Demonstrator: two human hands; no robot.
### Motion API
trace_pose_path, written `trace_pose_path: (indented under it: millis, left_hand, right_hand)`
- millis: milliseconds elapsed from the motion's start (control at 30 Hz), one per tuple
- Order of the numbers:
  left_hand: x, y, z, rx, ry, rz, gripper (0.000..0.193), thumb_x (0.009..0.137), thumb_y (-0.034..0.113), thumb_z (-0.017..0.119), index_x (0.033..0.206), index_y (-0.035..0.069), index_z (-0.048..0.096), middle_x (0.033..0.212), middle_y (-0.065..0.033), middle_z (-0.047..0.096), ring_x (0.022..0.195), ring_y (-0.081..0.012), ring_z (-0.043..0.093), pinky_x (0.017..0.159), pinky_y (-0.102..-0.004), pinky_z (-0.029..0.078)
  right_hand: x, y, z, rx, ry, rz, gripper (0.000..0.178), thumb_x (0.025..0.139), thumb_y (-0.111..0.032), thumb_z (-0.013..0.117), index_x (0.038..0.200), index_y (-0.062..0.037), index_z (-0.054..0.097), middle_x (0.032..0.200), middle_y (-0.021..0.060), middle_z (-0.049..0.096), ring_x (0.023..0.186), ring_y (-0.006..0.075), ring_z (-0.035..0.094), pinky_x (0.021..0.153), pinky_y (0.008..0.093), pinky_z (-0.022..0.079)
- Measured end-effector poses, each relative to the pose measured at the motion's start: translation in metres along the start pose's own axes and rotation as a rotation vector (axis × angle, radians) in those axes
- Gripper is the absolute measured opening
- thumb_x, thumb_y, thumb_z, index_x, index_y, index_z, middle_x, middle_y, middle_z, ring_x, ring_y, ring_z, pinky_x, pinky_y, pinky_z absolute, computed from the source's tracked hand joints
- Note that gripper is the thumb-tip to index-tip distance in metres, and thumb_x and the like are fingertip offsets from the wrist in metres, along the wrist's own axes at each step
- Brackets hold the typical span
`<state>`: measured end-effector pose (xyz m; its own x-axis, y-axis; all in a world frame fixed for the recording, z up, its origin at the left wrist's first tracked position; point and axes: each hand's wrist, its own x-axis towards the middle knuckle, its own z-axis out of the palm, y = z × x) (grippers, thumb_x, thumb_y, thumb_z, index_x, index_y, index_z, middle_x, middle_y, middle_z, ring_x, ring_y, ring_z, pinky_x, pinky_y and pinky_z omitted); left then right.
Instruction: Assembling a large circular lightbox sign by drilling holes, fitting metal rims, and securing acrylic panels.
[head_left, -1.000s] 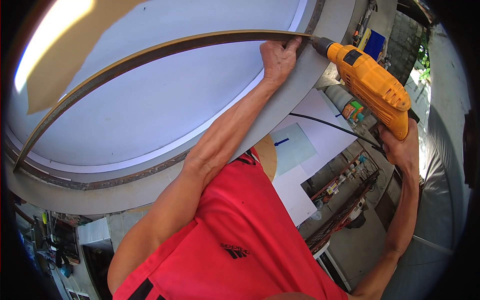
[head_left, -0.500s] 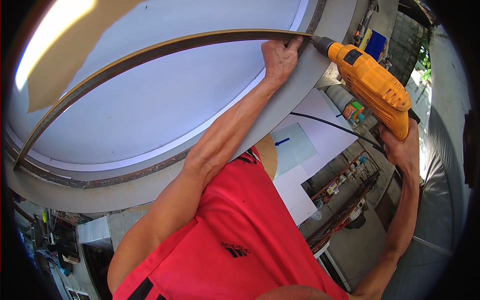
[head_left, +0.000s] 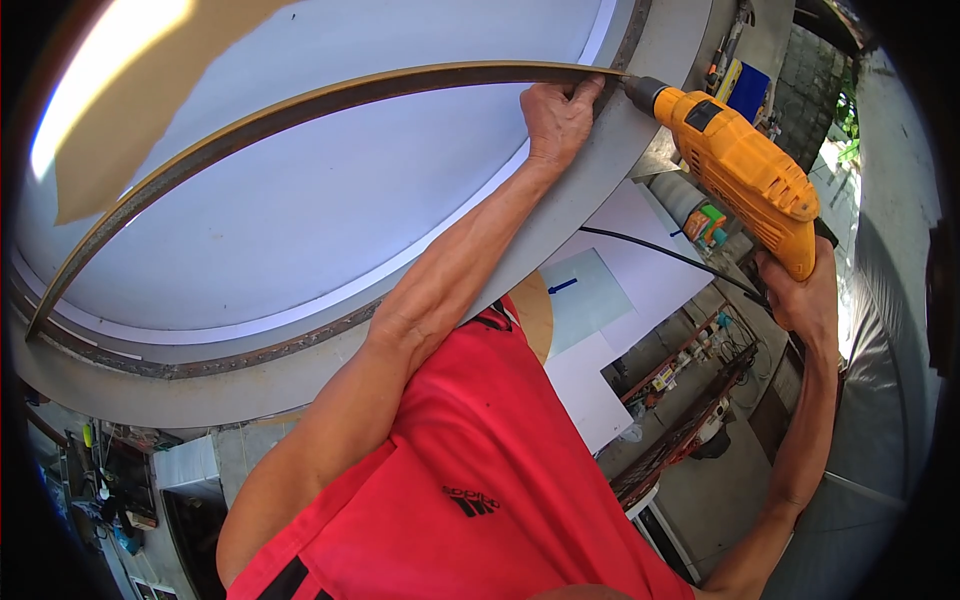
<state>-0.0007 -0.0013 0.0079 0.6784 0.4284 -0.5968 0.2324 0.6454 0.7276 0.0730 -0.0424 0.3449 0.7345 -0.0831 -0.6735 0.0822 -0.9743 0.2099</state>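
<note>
A large round white panel [head_left: 330, 210] with a wide grey rim [head_left: 300, 375] fills the upper left. A thin curved metal strip [head_left: 300, 100] arcs across it. My left hand [head_left: 558, 115] presses the strip's right end against the rim, fingers curled over it. My right hand [head_left: 800, 300] grips the handle of a yellow power drill [head_left: 745, 170]. The drill's chuck and bit point left and meet the strip right beside my left fingertips. A black cord [head_left: 660, 252] runs from the drill's handle toward the left.
White and pale blue sheets [head_left: 600, 300] lie beyond the rim. Racks of tools and small parts [head_left: 690, 375] stand at the right, with a spray can [head_left: 700, 215] near the drill. A cluttered bench [head_left: 120, 480] is at the lower left. My red shirt [head_left: 470, 480] covers the bottom middle.
</note>
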Motion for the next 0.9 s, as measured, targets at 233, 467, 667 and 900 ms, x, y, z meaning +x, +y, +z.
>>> trace_pose_path:
  millis: [233,467,667,900]
  left_hand:
    - [0.0002,0.0023,-0.0022,-0.057,-0.031,-0.026,0.024,0.089,0.020,0.074,0.093,-0.004,0.076,0.074,-0.0048,0.072,0.067,-0.0093,0.057,0.064,-0.0281,0.047]
    - [0.0003,0.0046,-0.0006,-0.031,-0.023,-0.027,0.021,0.088,0.019,0.073,0.091,-0.002,0.075,0.072,-0.0083,0.072,0.063,-0.0117,0.058,0.063,-0.0295,0.047]
    - [0.0025,-0.0005,0.0021,-0.056,-0.011,0.016,0.020,0.088,0.019,0.073,0.091,0.000,0.075,0.071,-0.0099,0.073,0.060,-0.0138,0.058,0.061,-0.0310,0.047]
    - [0.0015,-0.0016,0.0020,-0.008,-0.016,-0.004,0.019,0.087,0.019,0.072,0.091,0.001,0.074,0.070,-0.0118,0.071,0.060,-0.0177,0.061,0.062,-0.0325,0.047]
  right_hand:
    - [-0.0011,-0.0003,0.0008,0.036,-0.012,0.057,0.024,0.077,-0.019,0.068,0.084,0.0039,0.064,0.063,0.0054,0.056,0.056,0.0144,0.052,0.057,0.0322,0.042]
    - [-0.0008,0.0029,0.0024,-0.007,0.011,0.027,0.023,0.076,-0.017,0.067,0.085,0.0046,0.065,0.066,0.0084,0.059,0.059,0.0163,0.054,0.061,0.0329,0.044]
    - [-0.0023,-0.0017,0.0022,-0.029,0.011,0.049,0.024,0.076,-0.016,0.067,0.086,0.0051,0.066,0.068,0.0094,0.060,0.062,0.0171,0.056,0.063,0.0332,0.045]
    - [-0.0005,-0.0014,0.0013,0.018,0.005,0.002,0.024,0.076,-0.016,0.067,0.086,0.0049,0.066,0.068,0.0091,0.060,0.062,0.0174,0.055,0.063,0.0331,0.045]
